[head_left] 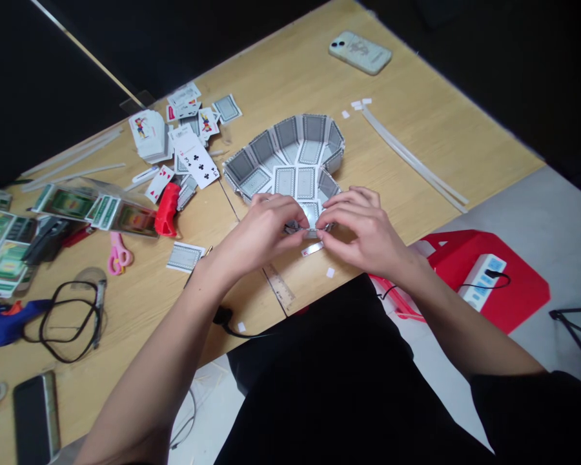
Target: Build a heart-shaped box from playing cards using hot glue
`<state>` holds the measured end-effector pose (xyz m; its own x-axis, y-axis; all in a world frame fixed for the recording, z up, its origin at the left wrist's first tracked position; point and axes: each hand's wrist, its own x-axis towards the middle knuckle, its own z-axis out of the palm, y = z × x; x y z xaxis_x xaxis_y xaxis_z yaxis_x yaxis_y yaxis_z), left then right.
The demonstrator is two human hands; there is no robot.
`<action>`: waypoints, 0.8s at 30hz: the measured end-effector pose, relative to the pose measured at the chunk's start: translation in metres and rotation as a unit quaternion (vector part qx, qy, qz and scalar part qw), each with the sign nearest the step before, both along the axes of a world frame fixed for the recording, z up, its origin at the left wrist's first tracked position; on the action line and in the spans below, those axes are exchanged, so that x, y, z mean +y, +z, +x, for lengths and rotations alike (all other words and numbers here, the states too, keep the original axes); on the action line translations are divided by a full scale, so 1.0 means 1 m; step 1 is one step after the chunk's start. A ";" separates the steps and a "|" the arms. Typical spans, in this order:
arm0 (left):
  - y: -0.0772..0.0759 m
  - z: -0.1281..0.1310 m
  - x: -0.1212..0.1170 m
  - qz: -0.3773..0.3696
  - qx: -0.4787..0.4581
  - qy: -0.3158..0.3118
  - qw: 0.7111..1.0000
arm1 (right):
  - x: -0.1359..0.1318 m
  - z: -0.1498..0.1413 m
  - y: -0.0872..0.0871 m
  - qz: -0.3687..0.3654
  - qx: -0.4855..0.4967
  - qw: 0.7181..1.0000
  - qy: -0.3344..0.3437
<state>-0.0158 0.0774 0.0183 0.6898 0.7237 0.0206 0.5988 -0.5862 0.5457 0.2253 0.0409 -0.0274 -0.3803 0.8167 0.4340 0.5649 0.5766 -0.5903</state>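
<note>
A heart-shaped tray built from playing cards, backs showing, sits in the middle of the wooden table. My left hand and my right hand meet at its near tip, each pinching the near wall of folded cards between thumb and fingertips. A small card strip lies just under my fingers, beside a transparent ruler.
Loose cards and a card stack lie at the back left, with a red tool, pink scissors, card boxes, a blue glue gun, two phones and glue sticks. A red stool with a power strip stands at the right.
</note>
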 end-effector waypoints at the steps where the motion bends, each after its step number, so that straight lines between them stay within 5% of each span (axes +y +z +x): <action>1: 0.000 -0.001 0.000 0.001 -0.001 -0.001 1.000 | 0.000 0.000 0.000 0.000 0.000 1.000 0.001; 24: 0.000 -0.004 0.000 0.018 0.006 -0.004 1.000 | 0.000 -0.007 -0.002 0.016 -0.022 1.000 -0.001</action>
